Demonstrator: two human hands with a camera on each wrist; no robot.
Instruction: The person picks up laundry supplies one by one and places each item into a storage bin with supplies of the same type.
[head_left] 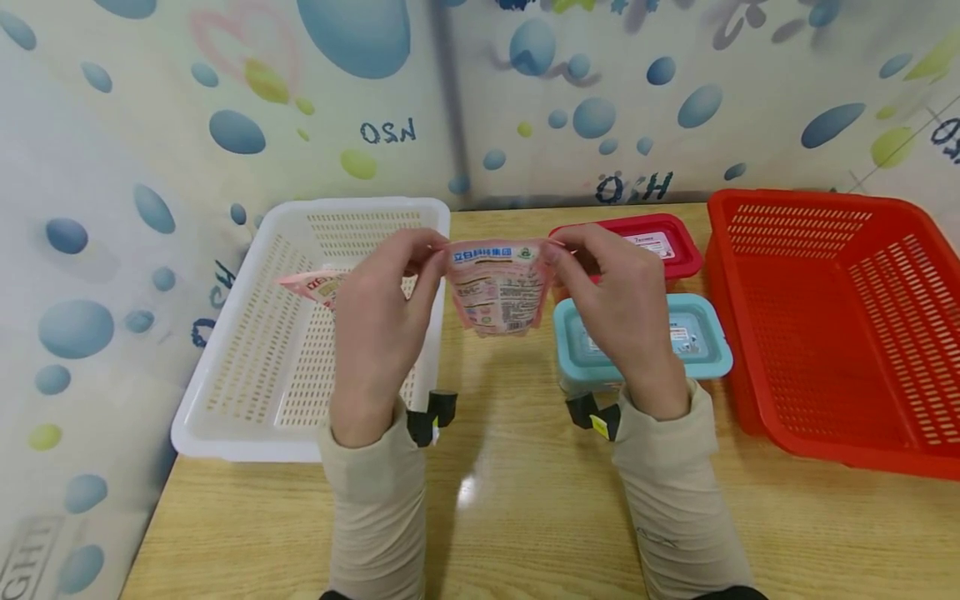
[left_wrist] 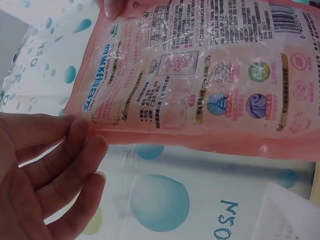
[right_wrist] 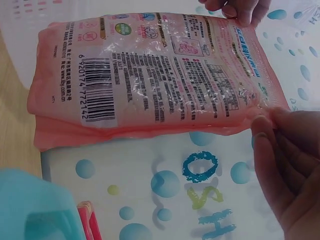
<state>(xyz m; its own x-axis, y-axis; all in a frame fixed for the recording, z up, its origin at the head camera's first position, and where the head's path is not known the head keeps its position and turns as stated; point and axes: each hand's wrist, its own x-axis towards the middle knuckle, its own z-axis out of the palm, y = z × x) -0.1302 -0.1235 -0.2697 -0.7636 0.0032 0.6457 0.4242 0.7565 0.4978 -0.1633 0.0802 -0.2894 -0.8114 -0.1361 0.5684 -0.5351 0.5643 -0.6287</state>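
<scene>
Hanging at the centre of the head view, the pink pouch (head_left: 498, 289) drops lengthwise below its top corners, pinched equally near by left hand (head_left: 381, 321) and right hand (head_left: 626, 308).

Both forearms (head_left: 378, 525) extended forward, left hand (head_left: 378, 312) and right hand (head_left: 628, 300) apart, roughly level, fingers (left_wrist: 77, 131) of each pinching.

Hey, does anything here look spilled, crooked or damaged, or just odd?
No spill or damage shows. The held pink pouch hangs between the left hand and the right hand. Only the wall lettering looks odd: it resembles H2O reversed, with O at the left.
</scene>
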